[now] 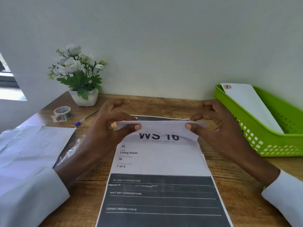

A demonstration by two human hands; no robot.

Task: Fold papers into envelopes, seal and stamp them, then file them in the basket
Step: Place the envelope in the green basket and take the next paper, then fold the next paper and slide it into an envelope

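A printed sheet of paper [160, 161] marked "WS 16" lies lengthwise on the wooden desk [232, 185] in front of me. Its far part is lifted and curled back toward me. My left hand [113, 128] pinches the left end of that raised fold between thumb and fingers. My right hand [211, 126] pinches the right end the same way. A green plastic basket [255, 138] stands at the right with one stamped white envelope [249, 105] leaning inside it. White envelopes in clear wrap [32, 145] lie at the left.
A roll of stamp tape [62, 111] and a loose stamp [59, 118] sit at the back left, beside a blue pen [85, 119]. A white pot of artificial flowers [78, 79] stands against the wall behind them.
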